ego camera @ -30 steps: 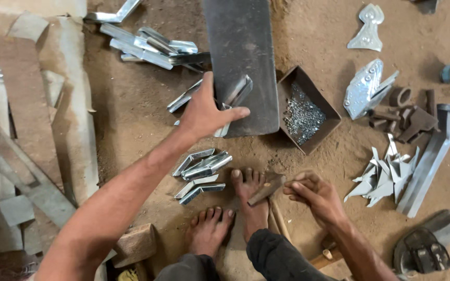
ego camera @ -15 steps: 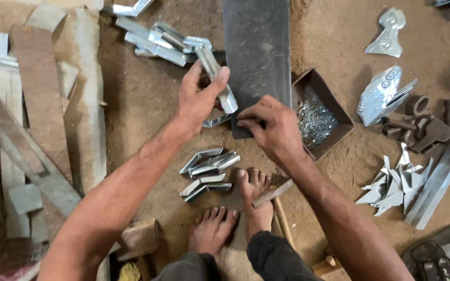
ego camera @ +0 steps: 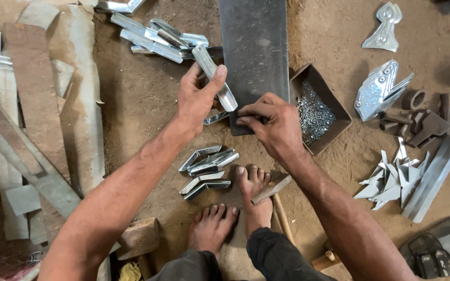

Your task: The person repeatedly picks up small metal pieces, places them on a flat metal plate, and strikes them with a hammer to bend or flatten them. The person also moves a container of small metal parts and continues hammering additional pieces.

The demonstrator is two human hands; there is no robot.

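Observation:
My left hand point(ego camera: 196, 101) holds a shiny folded metal channel piece point(ego camera: 214, 77) tilted over the near left corner of a dark steel plate point(ego camera: 254, 49) lying on the dirt floor. My right hand point(ego camera: 273, 125) rests on the plate's near edge with fingers pinched together; whether something small sits between them is hidden. Another bent piece point(ego camera: 215, 117) lies under my left hand at the plate's corner. Several finished bent pieces point(ego camera: 207, 169) lie just in front of my bare feet point(ego camera: 235, 208).
A cardboard box of small rivets point(ego camera: 316, 109) stands right of the plate. More metal channels point(ego camera: 154, 36) are piled at the back left. A hammer point(ego camera: 274, 192) lies across my foot. Cut metal shapes point(ego camera: 394, 179), brackets point(ego camera: 381, 88) and sandals point(ego camera: 433, 250) are at right; scrap strips point(ego camera: 27, 119) at left.
My left hand has lifted the channel piece higher and straighter. My right hand came from the floor by my feet to the plate's near edge and has settled there.

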